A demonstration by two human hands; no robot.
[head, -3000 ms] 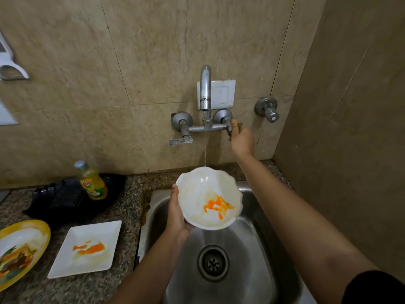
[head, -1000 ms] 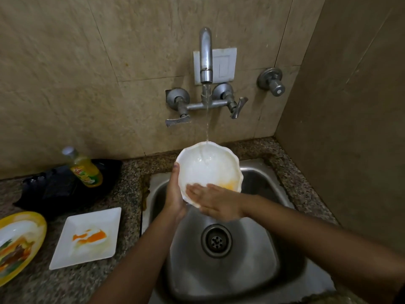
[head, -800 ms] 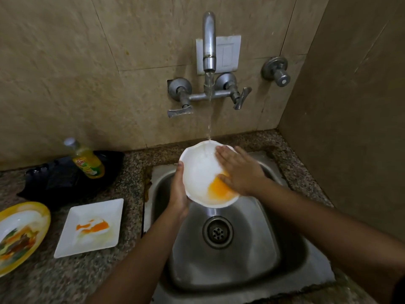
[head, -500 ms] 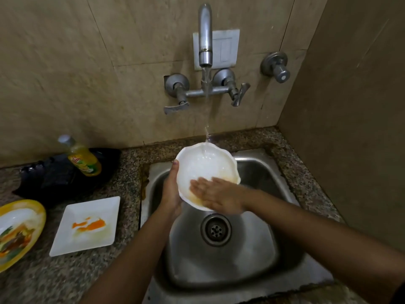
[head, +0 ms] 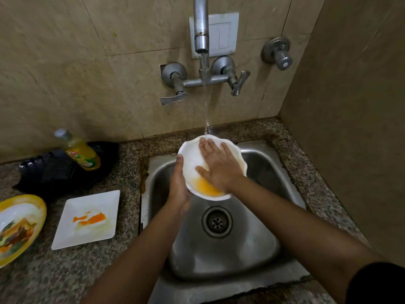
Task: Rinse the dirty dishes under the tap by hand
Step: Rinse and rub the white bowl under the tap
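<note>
Steel sink (head: 241, 255) under bowl (head: 190, 160): left hand (head: 178, 187) grip around rim, right hand (head: 219, 167) flat inside.

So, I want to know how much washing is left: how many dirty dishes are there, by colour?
White: 2, the bowl and the square plate
Yellow: 1, the yellow plate
Total: 3

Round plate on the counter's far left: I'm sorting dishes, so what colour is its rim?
Yellow; the plate shows best in the head view.
</note>
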